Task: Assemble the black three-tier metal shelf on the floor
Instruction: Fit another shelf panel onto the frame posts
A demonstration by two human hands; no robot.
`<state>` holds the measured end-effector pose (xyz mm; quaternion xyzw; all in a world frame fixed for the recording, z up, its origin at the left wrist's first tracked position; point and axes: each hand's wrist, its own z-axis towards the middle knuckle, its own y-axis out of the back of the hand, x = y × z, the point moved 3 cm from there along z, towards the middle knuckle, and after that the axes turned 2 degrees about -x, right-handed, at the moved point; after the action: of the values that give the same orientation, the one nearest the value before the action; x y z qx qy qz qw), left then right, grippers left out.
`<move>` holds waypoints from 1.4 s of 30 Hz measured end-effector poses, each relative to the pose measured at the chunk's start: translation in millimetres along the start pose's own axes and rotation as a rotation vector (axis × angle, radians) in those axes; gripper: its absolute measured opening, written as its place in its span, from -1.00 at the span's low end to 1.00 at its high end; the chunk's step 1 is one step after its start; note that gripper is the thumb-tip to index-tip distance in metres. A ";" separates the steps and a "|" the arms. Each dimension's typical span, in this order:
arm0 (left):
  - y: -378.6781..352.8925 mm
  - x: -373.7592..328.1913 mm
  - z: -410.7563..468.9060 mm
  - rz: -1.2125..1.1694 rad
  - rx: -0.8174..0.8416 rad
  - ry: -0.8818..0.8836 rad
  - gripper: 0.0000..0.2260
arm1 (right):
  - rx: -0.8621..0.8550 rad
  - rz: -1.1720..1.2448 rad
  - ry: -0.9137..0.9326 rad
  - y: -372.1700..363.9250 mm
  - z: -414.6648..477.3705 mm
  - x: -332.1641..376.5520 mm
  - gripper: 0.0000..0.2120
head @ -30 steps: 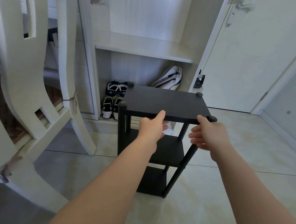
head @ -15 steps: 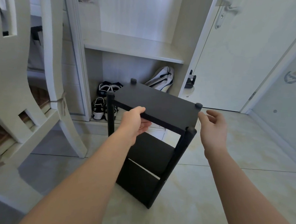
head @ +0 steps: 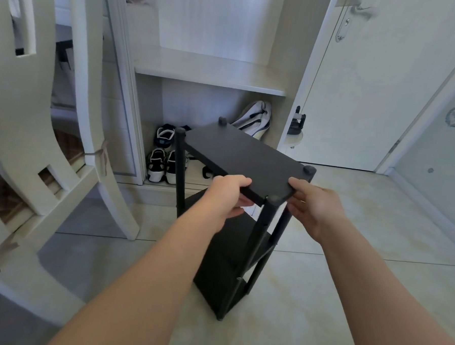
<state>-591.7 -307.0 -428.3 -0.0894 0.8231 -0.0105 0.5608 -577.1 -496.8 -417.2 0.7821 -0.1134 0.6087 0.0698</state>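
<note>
The black three-tier metal shelf [head: 248, 157] stands upright on the tiled floor, turned so one corner post points toward me. Its top panel carries round caps at the corners, and two lower tiers show beneath. My left hand [head: 229, 195] grips the near left edge of the top panel, thumb on top and fingers curled underneath. My right hand [head: 313, 207] grips the near right edge beside the front corner post, thumb on top of the panel.
A white chair [head: 64, 142] stands tilted close on the left. Behind the shelf an open cabinet [head: 208, 73] holds sneakers [head: 161, 166] and a white bag [head: 255, 117]. A white door [head: 370, 87] is at the right. Tiled floor [head: 333, 296] stretches out on the right.
The shelf has turned further, bringing one corner toward me. My right hand, open beside the top panel half a second ago, now grips its edge. My left hand stays on the panel.
</note>
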 end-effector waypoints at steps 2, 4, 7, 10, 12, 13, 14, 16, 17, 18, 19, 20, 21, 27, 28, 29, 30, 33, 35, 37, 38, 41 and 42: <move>12.2 -3.8 3.2 -0.010 -0.048 -0.042 -0.78 | -0.060 -0.200 0.078 0.7 -5.0 1.1 -0.72; 20.0 -2.9 5.2 -0.051 -0.126 -0.086 -0.82 | -0.218 -0.390 0.247 6.3 -4.5 6.1 -0.67; 12.5 6.8 2.5 -0.045 -0.117 -0.096 -0.74 | -0.207 -0.304 0.260 8.3 0.2 8.5 -0.59; 6.5 11.3 -0.4 -0.053 -0.072 -0.072 -0.79 | -0.019 -0.213 0.174 -0.3 9.2 -2.2 -0.65; 13.3 7.8 0.4 -0.080 -0.075 -0.048 -0.80 | 0.023 -0.195 0.168 -3.2 10.3 -6.2 -0.71; 18.8 5.5 0.9 -0.073 -0.074 -0.042 -0.81 | 0.017 -0.192 0.172 -3.8 10.7 -6.5 -0.69; 24.7 3.4 1.7 -0.059 -0.072 -0.041 -0.81 | 0.008 -0.187 0.171 -4.7 10.9 -6.4 -0.65; 36.8 -0.3 2.5 -0.026 -0.079 -0.039 -0.81 | 0.027 -0.187 0.173 -7.6 10.6 -6.2 -0.63; 41.7 -2.0 2.5 -0.015 -0.084 -0.034 -0.82 | 0.053 -0.190 0.172 -9.5 10.2 -6.2 -0.65; 45.3 -3.2 2.9 -0.019 -0.088 -0.025 -0.82 | 0.075 -0.189 0.164 -10.9 9.7 -6.4 -0.69; 47.3 -3.9 3.5 -0.034 -0.093 -0.012 -0.81 | 0.090 -0.188 0.152 -11.3 10.2 -6.7 -0.72; 48.6 -4.0 4.0 -0.045 -0.100 0.001 -0.79 | 0.098 -0.184 0.134 -11.2 10.3 -6.5 -0.73; 49.0 -3.5 4.8 -0.051 -0.110 0.012 -0.75 | 0.102 -0.175 0.114 -10.6 11.2 -6.1 -0.72; 47.9 -3.8 4.9 -0.114 -0.097 0.038 -0.71 | 0.147 -0.109 0.021 -7.5 16.9 -6.5 -0.73; 48.0 -3.1 5.3 -0.126 -0.096 0.049 -0.70 | 0.138 -0.109 0.017 -7.8 17.6 -7.2 -0.75; 48.1 -2.0 6.3 -0.138 -0.095 0.057 -0.69 | 0.122 -0.108 0.015 -8.2 18.4 -7.8 -0.76; 48.2 -1.0 7.2 -0.150 -0.094 0.063 -0.69 | 0.109 -0.105 0.012 -8.7 18.5 -8.3 -0.77; 47.8 -0.2 8.7 -0.160 -0.092 0.066 -0.69 | 0.098 -0.095 0.000 -9.9 18.0 -9.2 -0.79; 47.5 0.2 9.4 -0.153 -0.099 0.069 -0.68 | 0.092 -0.085 -0.010 -9.6 18.0 -8.9 -0.81; 47.5 0.6 11.6 -0.148 -0.109 0.072 -0.69 | 0.088 -0.072 -0.024 -10.2 17.8 -8.6 -0.82; 47.5 0.8 12.7 -0.148 -0.114 0.073 -0.69 | 0.087 -0.067 -0.032 -10.7 17.5 -8.7 -0.83; 48.1 1.3 14.5 -0.166 -0.139 0.069 -0.69 | 0.070 -0.051 -0.048 -11.1 17.7 -10.3 -0.82; 48.3 1.1 14.7 -0.170 -0.145 0.067 -0.69 | 0.065 -0.043 -0.052 -11.1 17.7 -10.7 -0.81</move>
<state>-585.0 -258.4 -440.5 -0.1989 0.8294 -0.0014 0.5221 -560.2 -489.5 -431.6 0.8017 -0.0785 0.5900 0.0544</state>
